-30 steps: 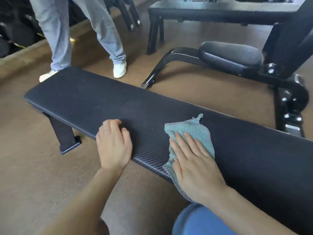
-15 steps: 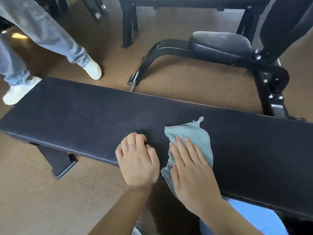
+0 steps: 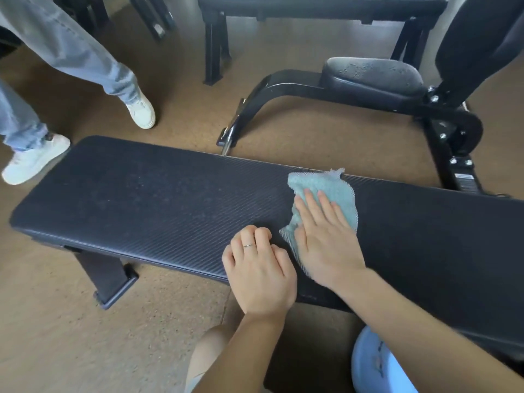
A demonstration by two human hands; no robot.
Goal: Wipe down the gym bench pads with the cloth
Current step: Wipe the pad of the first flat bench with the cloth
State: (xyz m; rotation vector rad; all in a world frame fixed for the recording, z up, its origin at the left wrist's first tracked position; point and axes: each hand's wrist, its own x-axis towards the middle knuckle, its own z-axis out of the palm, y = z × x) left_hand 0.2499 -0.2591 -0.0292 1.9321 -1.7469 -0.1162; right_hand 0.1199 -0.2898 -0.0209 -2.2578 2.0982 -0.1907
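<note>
A long black flat bench pad [image 3: 147,199] with a ribbed surface runs across the view. A light teal cloth [image 3: 337,188] lies on it right of centre, reaching the pad's far edge. My right hand [image 3: 323,231] presses flat on the cloth with straight fingers. My left hand [image 3: 261,273] rests on the pad's near edge just left of the cloth, fingers curled under, a ring on one finger, holding nothing.
Another person's legs in grey trousers and white shoes [image 3: 139,109] stand at the pad's far left end. A black adjustable bench with a wet seat pad [image 3: 371,72] stands behind, and a further bench [image 3: 312,7] beyond. A pale blue object [image 3: 377,367] sits at bottom right.
My right hand has slid the cloth away from me, toward the pad's far edge. My left hand has moved right along the near edge. The standing person has stepped left.
</note>
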